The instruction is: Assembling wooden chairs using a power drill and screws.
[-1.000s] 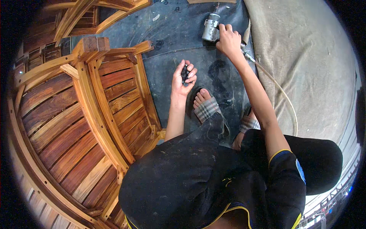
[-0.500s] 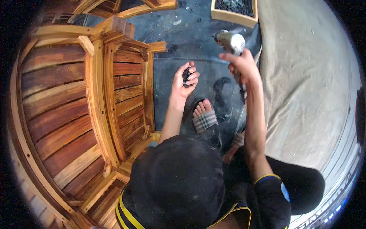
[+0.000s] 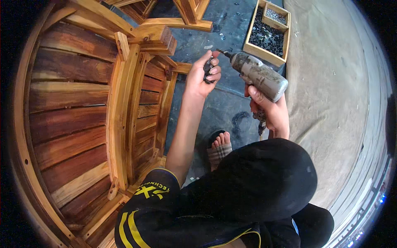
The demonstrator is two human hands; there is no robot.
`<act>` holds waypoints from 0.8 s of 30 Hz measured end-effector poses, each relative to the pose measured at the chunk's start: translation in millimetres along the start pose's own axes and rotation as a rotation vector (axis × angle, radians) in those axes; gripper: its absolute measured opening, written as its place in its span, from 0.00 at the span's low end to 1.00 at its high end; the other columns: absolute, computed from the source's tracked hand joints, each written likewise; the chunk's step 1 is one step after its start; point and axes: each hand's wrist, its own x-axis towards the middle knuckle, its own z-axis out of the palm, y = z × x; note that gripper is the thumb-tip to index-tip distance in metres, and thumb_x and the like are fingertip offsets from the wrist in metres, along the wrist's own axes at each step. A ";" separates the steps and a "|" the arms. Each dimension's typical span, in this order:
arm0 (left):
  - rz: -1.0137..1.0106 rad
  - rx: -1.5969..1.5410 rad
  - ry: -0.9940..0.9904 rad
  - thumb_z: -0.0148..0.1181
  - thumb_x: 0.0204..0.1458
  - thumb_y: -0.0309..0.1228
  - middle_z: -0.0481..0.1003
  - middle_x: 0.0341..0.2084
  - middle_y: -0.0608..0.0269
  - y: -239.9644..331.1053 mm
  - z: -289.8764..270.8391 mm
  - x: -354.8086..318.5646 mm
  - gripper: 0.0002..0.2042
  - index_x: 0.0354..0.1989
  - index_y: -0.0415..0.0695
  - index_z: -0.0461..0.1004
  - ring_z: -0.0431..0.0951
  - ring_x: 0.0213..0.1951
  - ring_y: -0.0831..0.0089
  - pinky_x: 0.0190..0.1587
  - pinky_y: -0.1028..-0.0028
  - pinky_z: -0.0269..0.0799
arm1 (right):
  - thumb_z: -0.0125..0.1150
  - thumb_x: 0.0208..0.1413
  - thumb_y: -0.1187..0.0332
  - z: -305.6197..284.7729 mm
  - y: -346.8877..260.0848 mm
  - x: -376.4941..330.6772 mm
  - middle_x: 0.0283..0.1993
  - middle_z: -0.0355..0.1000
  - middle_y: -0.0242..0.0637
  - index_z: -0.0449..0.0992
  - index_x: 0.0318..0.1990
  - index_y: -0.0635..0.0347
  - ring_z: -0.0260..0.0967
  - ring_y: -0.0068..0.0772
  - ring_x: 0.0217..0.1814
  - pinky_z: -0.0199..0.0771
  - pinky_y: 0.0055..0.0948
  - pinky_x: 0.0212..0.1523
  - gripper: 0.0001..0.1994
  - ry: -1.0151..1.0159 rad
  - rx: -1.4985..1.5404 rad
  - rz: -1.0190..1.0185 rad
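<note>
Wore a black sleeve [image 3: 155, 192] near the lower edge, marked with yellow stripes, and saw to its right a smooth, rounded black shape [image 3: 269, 177] hiding most of the right forearm; could not tell cap from clothing. Had one foot [image 3: 225, 137] in a plaid slide sandal [image 3: 218, 155], just past that shape, on a dark floor sheet [image 3: 231, 97] spotted with stains and pale flecks. Saw to the left slatted wooden furniture [image 3: 70, 103] in reddish and honey browns, with curved rails and dark round holes, and to the right a wrinkled beige cloth [image 3: 326, 82]. Gripped a pistol-grip power driver [image 3: 260, 76] in the right hand [image 3: 275, 113], fingers wrapped round the handle beneath the scuffed silvery body, with a narrow fitting [image 3: 261, 127] at the handle's lower end. Pointed its slim bit [image 3: 223, 52] away and leftward, toward the left hand [image 3: 200, 76]. Curled the left fingers in toward the palm around small black pieces [image 3: 208, 72], too bunched to count, with thumb and forefinger right by the bit's tip; could not tell touching from nearly touching. Saw beyond the driver a shallow wooden box [image 3: 264, 55] of glossy black bits [image 3: 269, 37], with silvery bits [image 3: 276, 15] in a small corner compartment [image 3: 276, 25]. Made out, farthest off, another wooden frame [image 3: 190, 20].
</note>
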 end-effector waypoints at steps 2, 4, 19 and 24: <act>0.030 0.065 0.012 0.52 0.58 0.34 0.64 0.21 0.67 2.9 0.2 1.4 0.08 0.37 0.41 0.67 0.61 0.18 0.80 0.13 0.83 0.54 | 0.65 0.50 0.66 -3.2 3.4 0.1 0.29 0.70 0.31 0.71 0.46 0.62 0.59 0.16 0.17 0.56 0.17 0.16 0.17 0.040 0.047 0.066; 0.045 0.105 0.004 0.52 0.58 0.34 0.63 0.21 0.67 6.6 3.5 6.3 0.09 0.38 0.39 0.67 0.61 0.18 0.80 0.12 0.84 0.54 | 0.67 0.48 0.66 -6.2 2.1 3.0 0.29 0.71 0.28 0.72 0.46 0.62 0.60 0.15 0.20 0.57 0.17 0.17 0.18 0.048 0.026 0.095; -0.052 0.186 0.195 0.49 0.60 0.34 0.64 0.21 0.65 44.2 29.2 14.8 0.08 0.36 0.41 0.68 0.61 0.19 0.76 0.14 0.81 0.56 | 0.65 0.45 0.68 -49.5 5.0 82.1 0.23 0.71 0.31 0.76 0.37 0.64 0.59 0.13 0.14 0.56 0.15 0.12 0.13 -0.269 -0.107 -0.082; -0.029 0.203 0.212 0.49 0.60 0.35 0.65 0.20 0.66 65.9 78.8 12.4 0.09 0.34 0.42 0.69 0.61 0.18 0.76 0.13 0.82 0.55 | 0.63 0.44 0.69 -51.0 -13.5 96.5 0.24 0.71 0.32 0.75 0.38 0.64 0.63 0.17 0.16 0.59 0.18 0.13 0.13 -0.387 0.163 -0.175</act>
